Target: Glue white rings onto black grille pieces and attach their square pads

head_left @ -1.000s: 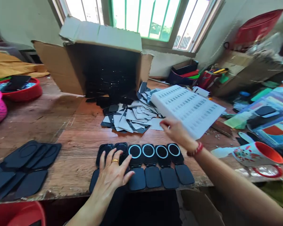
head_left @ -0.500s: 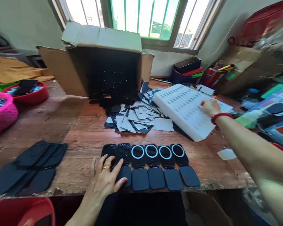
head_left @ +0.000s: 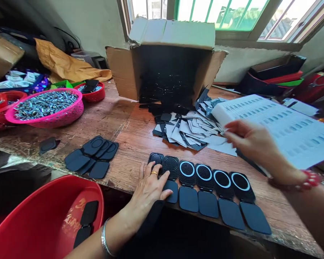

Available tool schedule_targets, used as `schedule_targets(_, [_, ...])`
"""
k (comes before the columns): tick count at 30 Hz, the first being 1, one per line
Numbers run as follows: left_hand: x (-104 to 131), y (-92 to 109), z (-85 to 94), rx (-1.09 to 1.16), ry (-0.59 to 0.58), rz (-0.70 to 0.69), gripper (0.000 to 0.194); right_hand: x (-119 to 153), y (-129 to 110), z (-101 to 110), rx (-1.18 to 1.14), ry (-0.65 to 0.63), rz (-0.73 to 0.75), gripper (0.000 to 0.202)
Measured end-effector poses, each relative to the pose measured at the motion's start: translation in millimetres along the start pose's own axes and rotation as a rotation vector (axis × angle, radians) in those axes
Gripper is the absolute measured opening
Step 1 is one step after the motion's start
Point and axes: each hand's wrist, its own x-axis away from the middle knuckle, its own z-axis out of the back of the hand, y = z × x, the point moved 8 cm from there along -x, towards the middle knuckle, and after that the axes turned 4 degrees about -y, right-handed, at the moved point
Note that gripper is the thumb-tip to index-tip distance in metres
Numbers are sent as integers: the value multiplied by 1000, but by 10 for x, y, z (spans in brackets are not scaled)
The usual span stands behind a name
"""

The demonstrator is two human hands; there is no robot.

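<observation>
Several black hinged units lie unfolded in a row along the table's front edge; four carry a pale ring, such as this ringed unit. My left hand rests with fingers spread on the leftmost unit and holds nothing. My right hand is above the left side of the white foam tray, its thumb and fingers pinched on a thin pale piece, probably a ring, blurred by motion. Loose white and black cut pieces are heaped behind the row.
An open cardboard box stands at the back. Left are a pink basket of metal parts, a small red bowl and a stack of black plates. A big red tub sits below the edge.
The view has turned left, bringing more of the baskets and red tub into sight. My right hand has moved left from the foam tray's right part. My left hand stays on the leftmost units.
</observation>
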Motion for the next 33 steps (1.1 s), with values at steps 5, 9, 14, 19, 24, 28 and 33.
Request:
schedule_targets(5, [21, 42, 108, -23, -50, -2, 52, 245, -280, -1275, -327, -432, -99, 9])
schedule_targets(9, [36, 61, 149, -32, -43, 9, 51, 276, -247, -1631, -307, -507, -154, 7])
schedule_targets(14, [23, 55, 111, -17, -45, 8, 53, 288, -195, -1761, -164, -493, -113, 8])
schedule_targets(19, [26, 57, 117, -17, -29, -3, 52, 312, -298, -1749, 44, -380, 46, 17])
schedule_targets(24, [-3, 21, 31, -15, -15, 12, 54, 444, -386, -1737, 173, -376, 156, 24])
schedule_targets(28, [1, 28, 20, -46, -4, -9, 51, 604, -449, -1710, 258, -418, 259, 24])
schedule_targets(33, [6, 6, 86, -113, 74, -95, 37, 237, -129, -1031, 230, -172, 212, 15])
